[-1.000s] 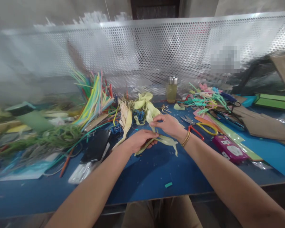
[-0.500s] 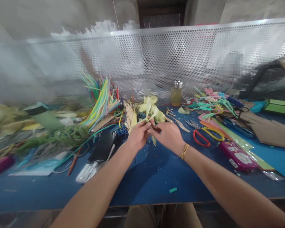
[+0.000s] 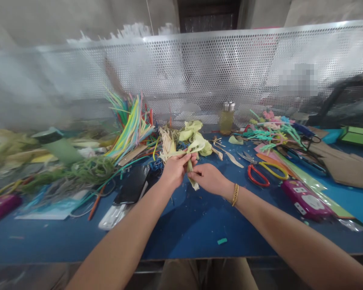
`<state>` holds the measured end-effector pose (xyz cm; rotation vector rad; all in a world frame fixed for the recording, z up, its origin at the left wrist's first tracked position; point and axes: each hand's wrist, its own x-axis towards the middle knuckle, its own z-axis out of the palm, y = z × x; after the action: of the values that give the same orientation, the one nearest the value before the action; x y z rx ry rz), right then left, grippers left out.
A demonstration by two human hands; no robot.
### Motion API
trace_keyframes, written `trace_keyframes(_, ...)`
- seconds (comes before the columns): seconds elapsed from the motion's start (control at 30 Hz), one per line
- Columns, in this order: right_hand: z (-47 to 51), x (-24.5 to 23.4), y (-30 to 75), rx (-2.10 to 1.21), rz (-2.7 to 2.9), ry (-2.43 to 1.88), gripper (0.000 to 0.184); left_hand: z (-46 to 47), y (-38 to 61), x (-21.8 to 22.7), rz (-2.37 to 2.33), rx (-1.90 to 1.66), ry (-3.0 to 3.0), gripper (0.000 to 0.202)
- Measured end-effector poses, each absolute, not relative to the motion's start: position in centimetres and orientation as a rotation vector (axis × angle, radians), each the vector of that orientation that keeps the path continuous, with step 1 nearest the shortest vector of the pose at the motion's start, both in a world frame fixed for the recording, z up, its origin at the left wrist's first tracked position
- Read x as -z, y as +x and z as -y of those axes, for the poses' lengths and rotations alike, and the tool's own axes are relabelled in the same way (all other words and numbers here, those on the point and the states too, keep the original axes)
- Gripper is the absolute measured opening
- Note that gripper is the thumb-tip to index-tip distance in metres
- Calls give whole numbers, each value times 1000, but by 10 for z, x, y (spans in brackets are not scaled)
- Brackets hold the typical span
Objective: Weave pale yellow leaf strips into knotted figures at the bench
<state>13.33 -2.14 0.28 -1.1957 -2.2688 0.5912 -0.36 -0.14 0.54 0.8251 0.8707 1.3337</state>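
At the far left of the frame, a magenta case (image 3: 4,206) lies near the tabletop (image 3: 205,229)'s front edge, blurred. Right of it, a heap of green strands (image 3: 92,171) spreads loosely, and behind, at upper left of centre, a sheaf of coloured stems (image 3: 130,127) leans up in one bunch, which probably makes single stems easy to draw out. A flat black object (image 3: 131,186) lies below the sheaf, outside your working space.

At the middle, your left hand (image 3: 176,171) has its grip pinched on a pale green strip (image 3: 194,184), thumb on top, seemingly to pin the spot where its lengths cross. One end sticks out to the left, and a loop stands above your fingers, against leafy pieces (image 3: 190,129) behind; where one stops and the other begins, you cannot tell. Your right hand (image 3: 208,177) closes thumb and fingers on the strip's hanging part just below, likely keeping it taut against the left pinch.

Farther right, a lidded jar (image 3: 227,120) stands upright at the back. Scissors (image 3: 254,162) lie slightly open, handles toward your right arm, a handy way round for picking up. A purple case (image 3: 305,199) rests beyond them at lower right.
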Motion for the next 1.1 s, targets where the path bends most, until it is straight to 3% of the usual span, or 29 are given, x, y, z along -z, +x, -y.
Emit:
trace_keyframes(0.43, 27, -6, 131, -618, 2360, -1113, 32, -4, -5, -1, -864, -1457, 757, 23)
trace_keyframes(0.97, 31, -1, 126, -609, 2395, -1074, 31, -5, -9, -1, -859, -1417, 795, 24)
trace_keyframes(1.1, 33, -9, 129, -523, 2456, -1166, 38, -6, -12, -3, -884, -1367, 858, 24)
